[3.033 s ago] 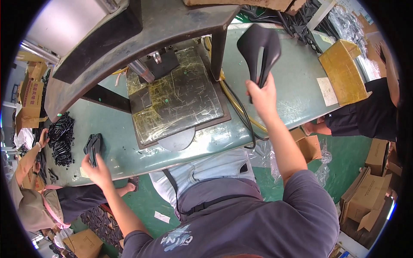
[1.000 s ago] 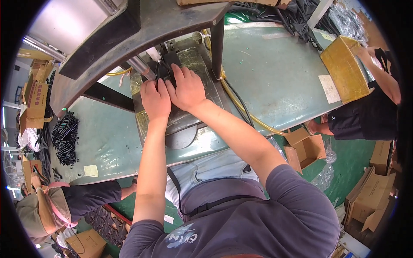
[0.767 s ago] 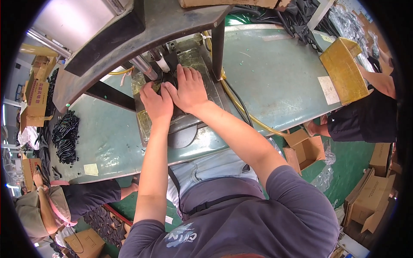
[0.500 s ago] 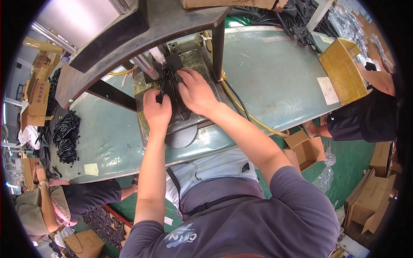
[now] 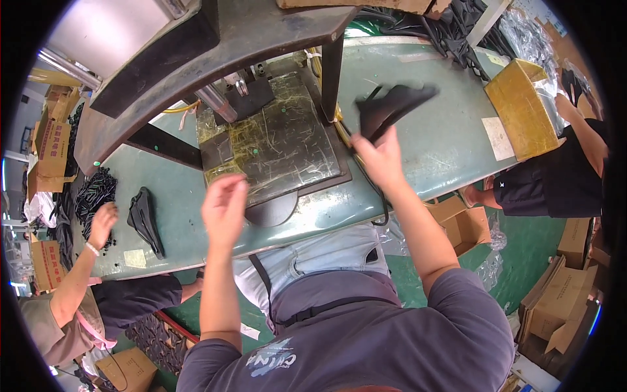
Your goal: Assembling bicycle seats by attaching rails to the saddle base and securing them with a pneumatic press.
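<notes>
My right hand (image 5: 382, 160) grips one end of a black piece shaped like a bicycle saddle (image 5: 395, 108), held up to the right of the press and smeared by motion. My left hand (image 5: 224, 208) hovers by the near left corner of the press's base plate (image 5: 300, 140), its fingers loosely bent and nothing in them. Worn clear and yellow tape covers much of that plate. Above the plate stands the press frame (image 5: 261, 55), with a metal rod (image 5: 217, 103) reaching down at the plate's far left.
Another black saddle-shaped piece (image 5: 145, 222) lies on the green table (image 5: 176, 225) at left, beside a pile of small black parts (image 5: 95, 199). A co-worker's hand (image 5: 103, 225) is over there. At right stand a yellow bin (image 5: 519, 108) and another co-worker. A hose (image 5: 346, 134) runs beside the press.
The black saddle-shaped piece has left the plate and moved right in my right hand. My left hand has drawn back toward me. Another such piece now lies on the table at left.
</notes>
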{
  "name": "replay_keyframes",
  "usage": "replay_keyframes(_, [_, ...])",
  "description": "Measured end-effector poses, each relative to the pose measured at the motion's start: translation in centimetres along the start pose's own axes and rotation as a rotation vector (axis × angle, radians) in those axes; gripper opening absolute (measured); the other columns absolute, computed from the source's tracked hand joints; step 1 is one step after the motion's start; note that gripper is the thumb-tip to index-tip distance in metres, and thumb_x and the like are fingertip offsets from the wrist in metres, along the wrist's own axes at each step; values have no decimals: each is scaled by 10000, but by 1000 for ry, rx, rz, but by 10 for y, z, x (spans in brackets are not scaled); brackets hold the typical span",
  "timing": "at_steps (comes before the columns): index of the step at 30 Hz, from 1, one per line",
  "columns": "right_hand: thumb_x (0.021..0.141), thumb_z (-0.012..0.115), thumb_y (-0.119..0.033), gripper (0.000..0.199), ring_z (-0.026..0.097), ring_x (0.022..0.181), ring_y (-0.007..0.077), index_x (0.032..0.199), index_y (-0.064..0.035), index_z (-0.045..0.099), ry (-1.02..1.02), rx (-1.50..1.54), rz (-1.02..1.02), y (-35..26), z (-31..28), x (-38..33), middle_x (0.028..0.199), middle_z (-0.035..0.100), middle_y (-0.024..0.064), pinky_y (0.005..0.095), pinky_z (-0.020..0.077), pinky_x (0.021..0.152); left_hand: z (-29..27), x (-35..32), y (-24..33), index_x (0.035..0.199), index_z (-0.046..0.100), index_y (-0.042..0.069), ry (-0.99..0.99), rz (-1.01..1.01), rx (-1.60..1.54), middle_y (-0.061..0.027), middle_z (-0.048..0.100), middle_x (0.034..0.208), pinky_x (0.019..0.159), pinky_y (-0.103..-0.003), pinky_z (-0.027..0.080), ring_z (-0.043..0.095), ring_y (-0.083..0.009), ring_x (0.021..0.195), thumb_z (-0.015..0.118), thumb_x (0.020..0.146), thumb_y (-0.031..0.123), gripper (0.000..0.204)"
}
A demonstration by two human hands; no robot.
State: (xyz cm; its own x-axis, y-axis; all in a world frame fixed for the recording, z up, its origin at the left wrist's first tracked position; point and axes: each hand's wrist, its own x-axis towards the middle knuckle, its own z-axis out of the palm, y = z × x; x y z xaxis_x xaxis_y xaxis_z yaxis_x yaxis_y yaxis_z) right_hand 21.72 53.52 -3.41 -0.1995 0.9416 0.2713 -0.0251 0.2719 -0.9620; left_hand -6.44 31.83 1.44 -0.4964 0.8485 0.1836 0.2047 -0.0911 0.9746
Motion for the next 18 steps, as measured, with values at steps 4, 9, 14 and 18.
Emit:
replay_keyframes(4, [927, 753, -67, 352, 599, 637, 93, 1225, -30, 569, 110, -9, 318, -46, -39, 22, 832, 626, 4, 263, 475, 583, -105, -26, -25, 1180, 688, 0, 381, 136, 669, -94, 671, 1139, 856, -305, 546, 656, -169, 980, 728, 968, 62, 225])
replay_keyframes(9, [903, 782, -74, 350, 601, 670, 105, 1205, -37, 610, -105, -166, 378, -39, -47, 96, 834, 651, 19, 275, 475, 609, -218, -56, -39, 1239, 646, -50, 768, -80, 1401, -237, 652, 1150, 975, -504, 521, 637, -391, 1087, 782, 931, 368, 537])
replay_keyframes(14, [874, 797, -101, 630, 641, 794, 135, 1462, -26, 586, 148, 155, 30, -15, 7, 198, 1136, 725, 129, 299, 537, 712, -248, -44, -63, 1260, 603, -113, 656, -507, 1496, -352, 628, 1251, 1041, -569, 491, 606, -503, 1222, 750, 871, 656, 874])
replay_keyframes(18, [879, 777, -92, 635, 695, 900, 155, 1477, -16, 580, 122, 76, -7, -15, 39, 180, 1426, 646, 172, 308, 568, 812, -279, -45, -76, 1212, 628, -121, 591, -610, 1445, -330, 682, 1205, 1023, -568, 508, 655, -515, 1160, 751, 844, 691, 900])
